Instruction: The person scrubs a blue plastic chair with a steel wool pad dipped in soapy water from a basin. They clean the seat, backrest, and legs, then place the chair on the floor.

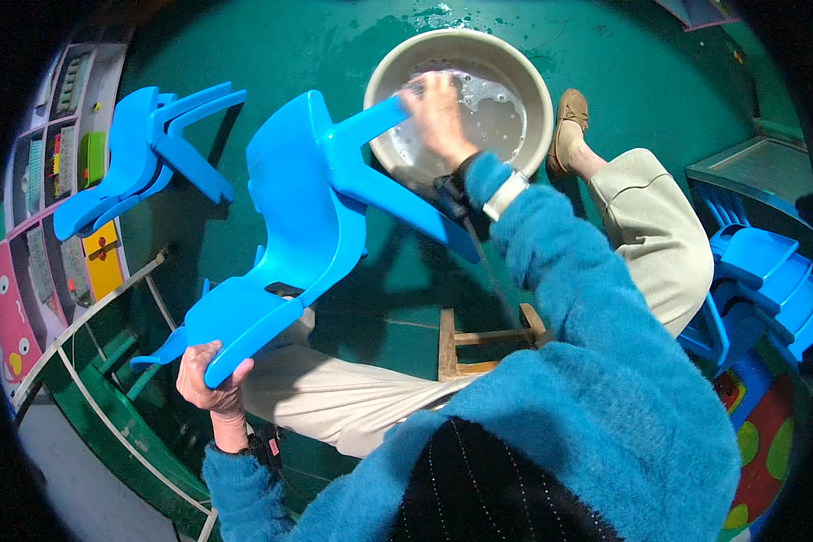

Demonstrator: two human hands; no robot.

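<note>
A small blue plastic chair (pixel 294 194) is held tilted on its side in front of me, its legs toward the basin. My left hand (pixel 212 379) is closed around the edge of its backrest, thumb on the face. My right hand (pixel 441 117), slightly blurred, is wrapped around the end of one leg, over the rim side of a round beige basin (pixel 537 90). Whether a cloth is under the right fingers is hidden. Cloudy water (pixel 492 117) with patches of foam lies in the basin.
Stacked blue chairs (pixel 135 135) stand at the left beside a toy shelf (pixel 41 226). A metal-framed rail (pixel 86 384) runs at lower left. Between my legs is a wooden stool (pixel 447 348). More blue chairs (pixel 759 257) are at the right. The green floor (pixel 271 45) is wet beyond the basin.
</note>
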